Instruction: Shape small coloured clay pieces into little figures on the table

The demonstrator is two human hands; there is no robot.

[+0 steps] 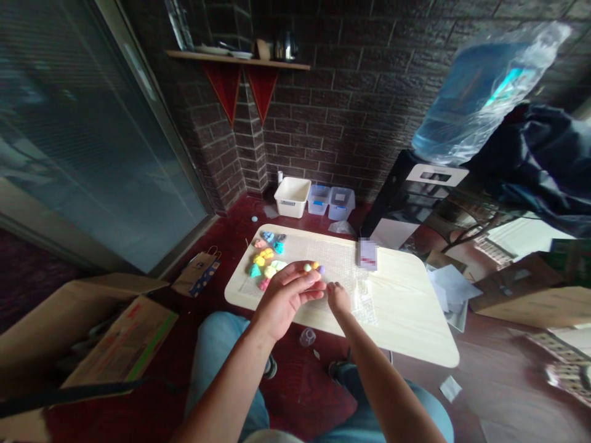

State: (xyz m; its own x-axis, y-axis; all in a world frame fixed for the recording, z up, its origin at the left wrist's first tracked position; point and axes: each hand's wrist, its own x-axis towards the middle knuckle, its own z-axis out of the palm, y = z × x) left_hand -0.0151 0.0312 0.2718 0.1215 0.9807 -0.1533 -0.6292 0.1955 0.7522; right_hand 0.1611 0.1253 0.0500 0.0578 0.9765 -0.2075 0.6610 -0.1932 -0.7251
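Observation:
My left hand (290,292) is over the front middle of the low table (401,307), palm turned inward, fingers loosely stretched and a little apart. Close to its right is my right hand (339,299), fingers curled together toward the left fingertips; anything in them is too small or hidden to make out. Just beyond the left fingers show small balls: a pale green one (307,267), an orange one (316,265) and a purple one (322,269). I cannot tell whether they touch the hand. Colourful soft lumps like modelling clay (261,259) lie at the table's left, partly behind my left hand.
Bubble wrap (367,301) covers part of the table, with a small pale packet (368,255) at the back edge. Behind stand a white bin (292,198) and clear boxes (340,203). Cardboard boxes (115,344) flank the left; a water dispenser (401,197) rises at right.

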